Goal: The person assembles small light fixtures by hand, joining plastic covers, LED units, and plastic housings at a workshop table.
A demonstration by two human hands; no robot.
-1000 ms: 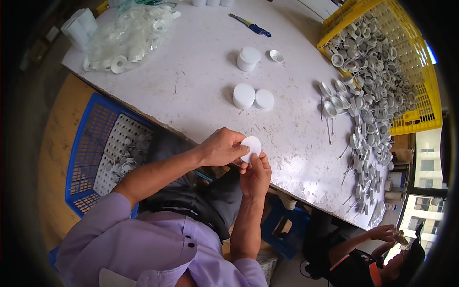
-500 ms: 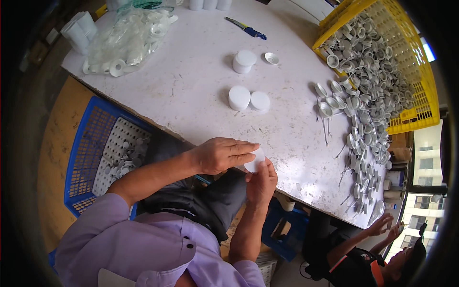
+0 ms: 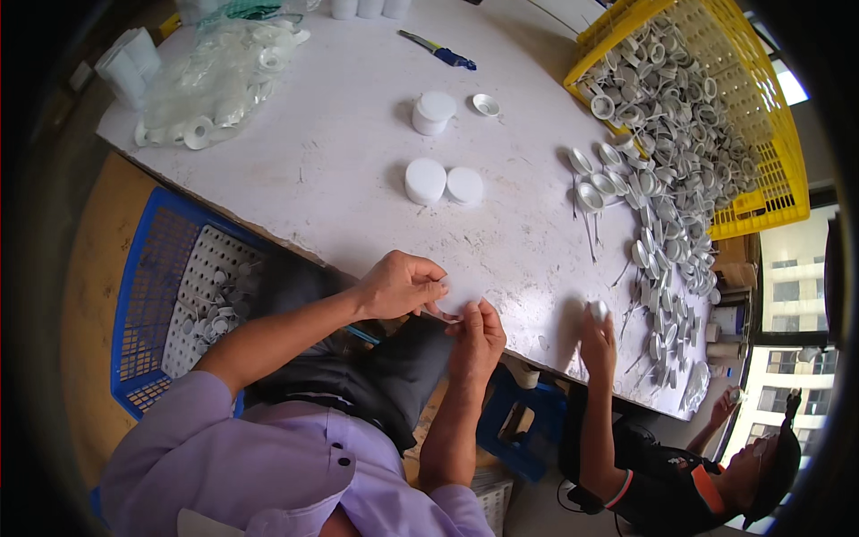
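My left hand (image 3: 398, 285) and my right hand (image 3: 477, 338) pinch a thin white round disc (image 3: 460, 292) between them, just over the table's near edge. The disc's outline is faint against the pale tabletop, and my fingertips hide part of its lower edge. Beyond my hands stand a stack of white discs (image 3: 425, 182) and a lower white stack (image 3: 464, 186) beside it. Farther back are another white stack (image 3: 435, 113) and a small shallow silvery-white cup (image 3: 486, 106).
A yellow crate (image 3: 778, 192) spills many small grey cups with stems (image 3: 667, 242) across the table's right side. A knife (image 3: 438, 50) and a clear bag of white rings (image 3: 215, 85) lie farther back. A blue basket (image 3: 134, 304) stands at left. A co-worker's hand (image 3: 598, 345) holds a small whitish piece.
My left hand has drawn back from lying flat over the disc to pinching its edge. My right fingers have shifted slightly. The co-worker's hand has reached over the table. The view has shifted slightly.
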